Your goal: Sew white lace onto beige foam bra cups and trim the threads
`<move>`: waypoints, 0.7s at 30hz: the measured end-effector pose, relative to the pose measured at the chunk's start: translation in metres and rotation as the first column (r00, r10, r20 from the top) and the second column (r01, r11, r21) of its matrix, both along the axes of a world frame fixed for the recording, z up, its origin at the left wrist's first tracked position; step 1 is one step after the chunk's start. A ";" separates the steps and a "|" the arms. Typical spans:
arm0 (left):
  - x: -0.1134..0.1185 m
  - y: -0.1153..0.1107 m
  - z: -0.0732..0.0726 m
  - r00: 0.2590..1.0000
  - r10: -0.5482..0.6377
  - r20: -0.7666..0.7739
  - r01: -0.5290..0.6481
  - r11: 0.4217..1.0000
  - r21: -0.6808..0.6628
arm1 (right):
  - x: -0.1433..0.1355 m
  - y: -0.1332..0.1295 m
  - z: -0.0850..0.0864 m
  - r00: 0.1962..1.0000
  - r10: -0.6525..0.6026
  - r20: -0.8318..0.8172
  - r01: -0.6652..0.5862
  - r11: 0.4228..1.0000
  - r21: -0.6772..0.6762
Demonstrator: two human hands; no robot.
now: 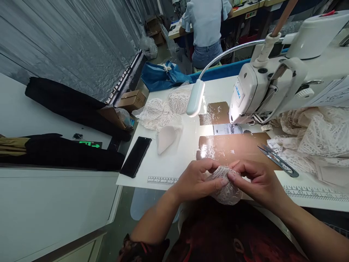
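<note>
Low in the frame's centre, your left hand (pixel 197 178) and right hand (pixel 256 180) both pinch the small lace piece (pixel 226 187) at the table (pixel 174 163) edge. Loosen either grip and its layers could shift. The thread snips (pixel 278 160), lying just right, could snag it.

White sewing table (pixel 174 160) as landmark. Left of it: second white table (pixel 40 203), dark cloth rolls (pixel 68 105) on top. Behind that, grey crinkled plastic sheeting (pixel 68 40) as wall. Gooseneck lamp (pixel 195 98) lit above table, glare on surface. Beyond far edge: blue bag (pixel 160 76), cardboard box (pixel 132 100), seated person (pixel 205 29) at another bench.
</note>
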State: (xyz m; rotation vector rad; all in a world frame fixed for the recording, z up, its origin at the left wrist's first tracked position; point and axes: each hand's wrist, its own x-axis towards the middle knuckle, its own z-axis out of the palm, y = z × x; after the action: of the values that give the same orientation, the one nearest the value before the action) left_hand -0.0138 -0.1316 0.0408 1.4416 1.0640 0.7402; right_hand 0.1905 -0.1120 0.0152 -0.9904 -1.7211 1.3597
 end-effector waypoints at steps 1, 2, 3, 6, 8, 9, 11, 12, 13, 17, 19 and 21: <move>0.002 0.001 0.000 1.000 0.009 0.005 -0.009 1.000 -0.014 | 0.000 0.000 0.000 1.000 0.001 0.004 -0.001 1.000 -0.008; 0.003 0.002 -0.001 1.000 0.016 0.015 -0.015 0.999 -0.033 | 0.001 0.001 0.000 1.000 0.005 0.012 -0.004 1.000 -0.019; 0.005 0.004 -0.002 0.999 0.023 0.028 -0.021 0.998 -0.054 | 0.003 0.001 0.000 1.000 0.012 0.023 -0.011 0.999 -0.032; 0.010 0.006 -0.006 0.997 0.039 0.064 -0.032 0.993 -0.110 | 0.009 0.005 -0.001 0.996 0.036 0.076 -0.029 0.996 -0.081; 0.011 0.006 -0.008 0.996 0.049 0.071 -0.039 0.991 -0.128 | 0.014 0.009 -0.001 0.996 0.046 0.073 -0.038 0.993 -0.114; 0.012 0.006 -0.008 0.996 0.049 0.073 -0.039 0.990 -0.132 | 0.015 0.011 0.000 0.997 0.053 0.052 -0.046 0.991 -0.129; 0.014 0.006 -0.008 0.996 0.037 0.082 -0.026 0.992 -0.127 | 0.018 0.015 0.004 0.995 0.099 0.019 -0.095 0.987 -0.130; 0.015 0.006 -0.008 0.996 0.026 0.084 -0.016 0.993 -0.116 | 0.018 0.017 0.007 0.991 0.133 0.029 -0.129 0.985 -0.113; 0.017 0.007 -0.008 0.997 0.016 0.081 -0.008 0.994 -0.105 | 0.018 0.019 0.010 0.984 0.167 0.060 -0.162 0.983 -0.092; 0.019 0.008 -0.009 0.996 0.000 0.091 0.012 0.992 -0.128 | 0.018 0.023 0.019 0.950 0.252 0.184 -0.247 0.968 -0.049; 0.018 0.007 -0.014 0.976 0.014 0.215 0.041 0.968 -0.248 | 0.021 0.023 0.018 0.954 0.245 0.173 -0.238 0.969 -0.062; 0.016 0.003 -0.021 0.902 0.071 0.426 0.115 0.912 -0.395 | 0.024 0.022 0.015 0.986 0.143 0.087 -0.133 0.985 -0.110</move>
State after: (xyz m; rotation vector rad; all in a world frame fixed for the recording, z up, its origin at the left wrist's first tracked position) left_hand 0.0019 -0.1281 0.0196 0.8684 0.7907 0.7242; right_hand 0.2149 -0.0901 0.0301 -1.0232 -1.8337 1.5260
